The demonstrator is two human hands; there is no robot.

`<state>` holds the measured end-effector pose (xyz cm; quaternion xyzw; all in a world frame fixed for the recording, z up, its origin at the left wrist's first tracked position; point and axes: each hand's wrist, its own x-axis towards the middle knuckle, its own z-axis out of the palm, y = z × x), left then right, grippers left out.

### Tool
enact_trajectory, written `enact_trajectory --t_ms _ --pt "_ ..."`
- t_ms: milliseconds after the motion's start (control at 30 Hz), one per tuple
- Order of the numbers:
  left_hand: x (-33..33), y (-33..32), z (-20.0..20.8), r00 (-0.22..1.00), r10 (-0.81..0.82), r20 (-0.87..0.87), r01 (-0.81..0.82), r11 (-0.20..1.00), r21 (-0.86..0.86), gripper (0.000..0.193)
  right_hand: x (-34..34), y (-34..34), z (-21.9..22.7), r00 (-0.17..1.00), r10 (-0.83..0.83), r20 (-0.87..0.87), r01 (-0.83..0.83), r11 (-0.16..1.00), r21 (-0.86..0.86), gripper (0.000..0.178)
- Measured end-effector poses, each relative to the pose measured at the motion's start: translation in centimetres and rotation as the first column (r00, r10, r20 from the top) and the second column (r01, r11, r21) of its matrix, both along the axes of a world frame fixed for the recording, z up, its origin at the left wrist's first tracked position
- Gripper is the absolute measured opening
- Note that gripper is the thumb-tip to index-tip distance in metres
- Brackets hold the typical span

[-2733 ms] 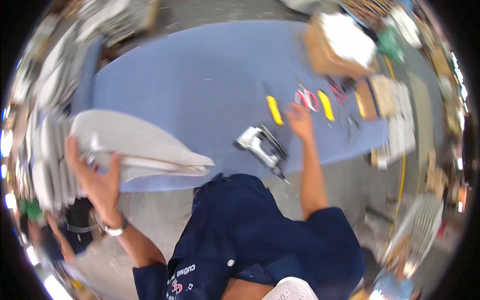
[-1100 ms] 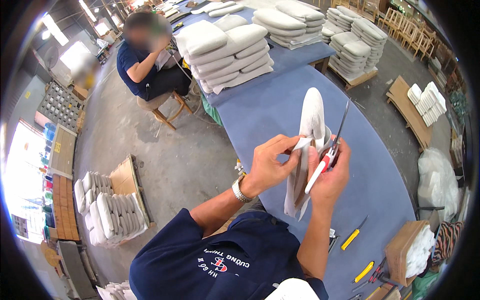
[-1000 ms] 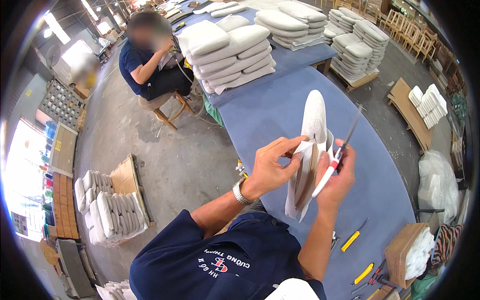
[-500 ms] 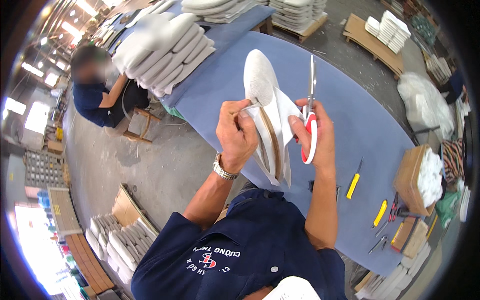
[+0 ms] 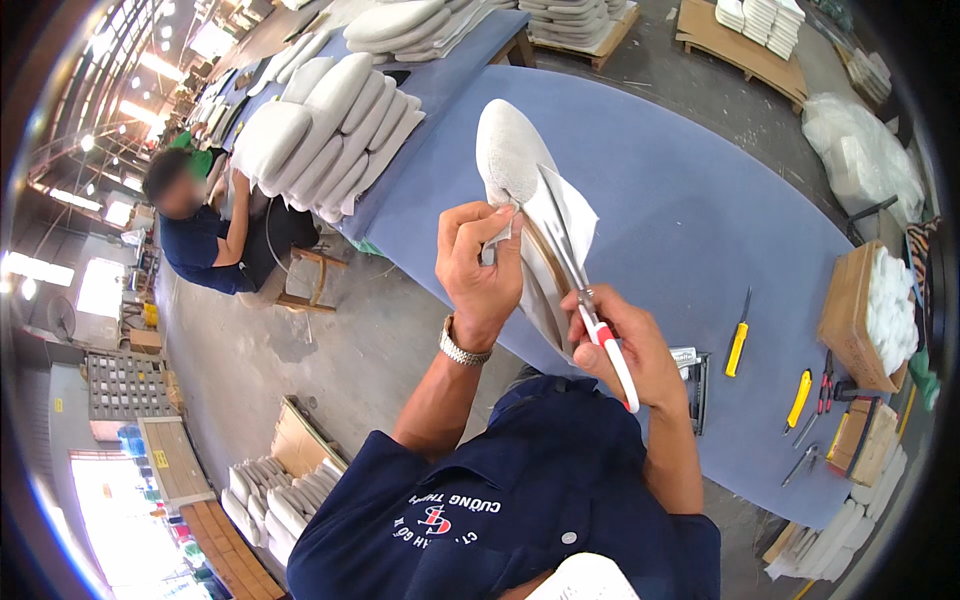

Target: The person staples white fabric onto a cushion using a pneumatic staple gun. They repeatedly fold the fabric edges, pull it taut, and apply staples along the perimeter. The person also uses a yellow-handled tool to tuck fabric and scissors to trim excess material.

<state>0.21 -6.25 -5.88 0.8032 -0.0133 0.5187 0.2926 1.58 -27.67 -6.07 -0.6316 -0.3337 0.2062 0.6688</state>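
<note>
On my feed the biggest thing is the blue table (image 5: 690, 240), with a stack of padded pieces (image 5: 325, 130) beyond it to the left. The cushion (image 5: 508, 145) I'm following is held up in front of the person's body, over the table's near edge. It is pale grey-white and finely textured, plump and rounded at its far end, and long and narrow toward the body; a thin brown strip runs lengthwise between its cloth edges, and a loose white flap (image 5: 575, 212) juts out to the right. I see the left hand (image 5: 478, 265) pinching the cushion's edge just below the rounded end. The right hand (image 5: 632, 345) is closed around the red-and-white handles of the scissors (image 5: 606, 352), whose blades lie along the flap; I can't tell how far they are parted. Smaller still, a yellow-handled tool (image 5: 737, 350) lies on the table to the right.
</note>
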Motion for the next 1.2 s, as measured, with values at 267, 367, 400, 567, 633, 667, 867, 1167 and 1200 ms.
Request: enact_trajectory --t_ms 267,367,400,567,633,667,867,1167,1200 --pt "-1.1 0.8 0.7 0.995 0.001 -0.097 0.002 0.999 0.038 0.018 2.0 0.0 -1.0 0.989 0.123 0.078 -0.105 0.974 -0.200 0.058" --pt "-1.6 0.5 1.1 0.992 -0.012 -0.127 0.016 0.999 0.030 0.016 2.5 0.2 -0.6 0.991 0.102 0.089 -0.081 0.973 -0.216 0.062" --pt "-1.7 0.4 1.1 0.990 -0.027 -0.136 0.030 0.999 0.023 0.016 2.5 0.3 -0.6 0.992 0.086 0.089 -0.065 0.974 -0.216 0.065" --pt "-2.0 0.3 1.1 0.988 -0.061 -0.145 0.062 0.998 0.001 0.015 3.0 0.0 0.3 0.991 0.091 0.097 -0.065 0.968 -0.242 0.064" --pt "-1.9 0.2 1.0 0.988 -0.084 -0.126 0.086 0.996 0.003 0.016 3.0 -0.1 0.5 0.991 0.074 0.109 -0.047 0.970 -0.237 0.064" --pt "-1.7 0.2 1.0 0.989 -0.100 -0.106 0.102 0.995 0.008 0.016 3.1 -0.3 0.6 0.992 0.064 0.105 -0.039 0.972 -0.231 0.064" --pt "-1.5 -0.2 1.2 0.982 -0.160 -0.099 0.160 0.987 -0.007 0.016 3.0 -0.5 1.0 0.994 0.014 0.107 0.012 0.972 -0.234 0.058" --pt "-1.5 -0.9 1.7 0.974 -0.180 -0.138 0.178 0.984 -0.029 0.014 2.0 -0.7 0.7 0.994 -0.070 0.079 0.087 0.966 -0.243 0.036" --pt "-1.6 -1.0 1.7 0.973 -0.173 -0.151 0.168 0.985 -0.043 0.013 2.0 -0.7 0.9 0.994 -0.074 0.077 0.092 0.962 -0.258 0.035"
